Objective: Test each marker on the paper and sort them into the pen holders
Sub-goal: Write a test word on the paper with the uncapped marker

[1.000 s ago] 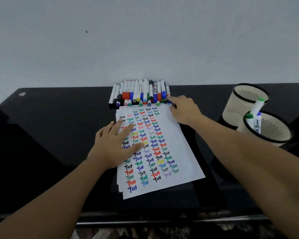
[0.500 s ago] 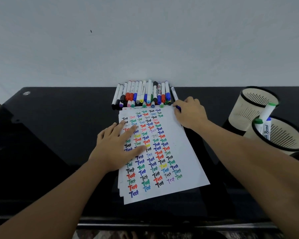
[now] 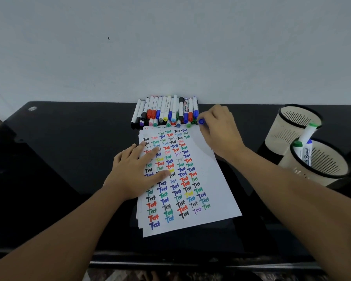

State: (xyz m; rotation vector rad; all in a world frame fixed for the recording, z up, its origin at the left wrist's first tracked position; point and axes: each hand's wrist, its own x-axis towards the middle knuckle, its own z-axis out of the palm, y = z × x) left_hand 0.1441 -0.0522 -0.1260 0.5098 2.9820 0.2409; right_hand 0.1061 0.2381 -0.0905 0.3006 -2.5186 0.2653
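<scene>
1. Black glossy table (image 3: 69, 159) against a pale wall
2. We see right hand (image 3: 221, 132) curled round a blue-capped marker (image 3: 201, 121), just beside the marker row (image 3: 166, 112)
3. Left hand (image 3: 138, 171) flat, fingers straight, pressing the paper (image 3: 211, 191)
4. Two pen holders (image 3: 320, 167) at right; nearer one has markers

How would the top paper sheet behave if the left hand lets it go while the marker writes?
The paper looks thin and floppy, so it would probably slide on the glossy black table. It lies on other loose sheets, so it may shift; the left hand pressing flat likely prevents this.
</scene>
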